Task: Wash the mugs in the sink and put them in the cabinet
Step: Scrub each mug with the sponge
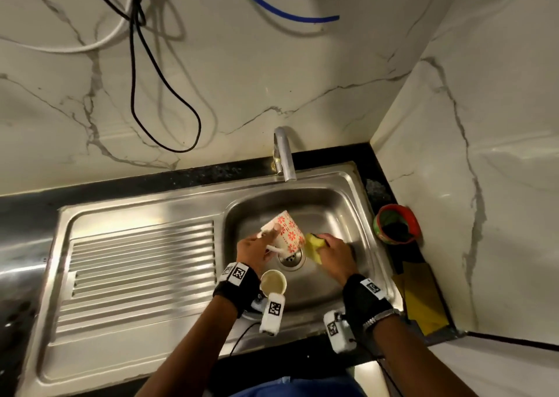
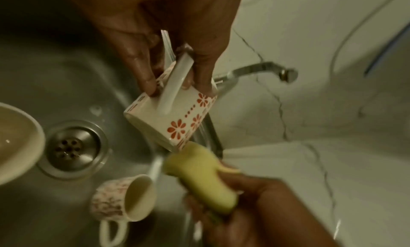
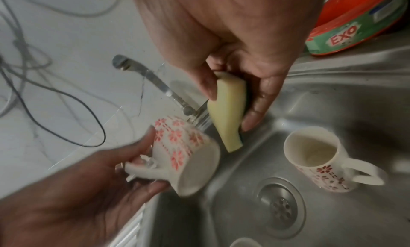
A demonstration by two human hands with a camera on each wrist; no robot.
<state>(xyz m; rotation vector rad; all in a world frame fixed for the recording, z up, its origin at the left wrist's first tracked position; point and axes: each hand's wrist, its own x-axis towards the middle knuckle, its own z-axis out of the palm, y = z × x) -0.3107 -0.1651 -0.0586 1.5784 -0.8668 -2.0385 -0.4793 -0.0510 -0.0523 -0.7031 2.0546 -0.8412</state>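
My left hand [image 1: 269, 239] grips a white mug with red flowers [image 1: 286, 230] by its handle [image 2: 175, 82] and holds it tilted over the steel sink [image 1: 332, 203], mouth turned down and sideways. My right hand [image 1: 325, 242] pinches a folded yellow sponge [image 1: 314, 247] just right of the mug's rim, close to it; I cannot tell if they touch. A second flowered mug [image 3: 319, 163] stands upright on the sink floor near the drain [image 3: 280, 207]. A third mug [image 1: 273, 282] stands by my left wrist.
The tap [image 1: 284, 154] reaches over the back of the basin. A red and green soap tub [image 1: 396, 224] sits on the black counter to the right, with yellow cloths [image 1: 420, 300] nearer me. The ribbed draining board [image 1: 142, 269] lies left. Cables [image 1: 163, 94] hang on the marble wall.
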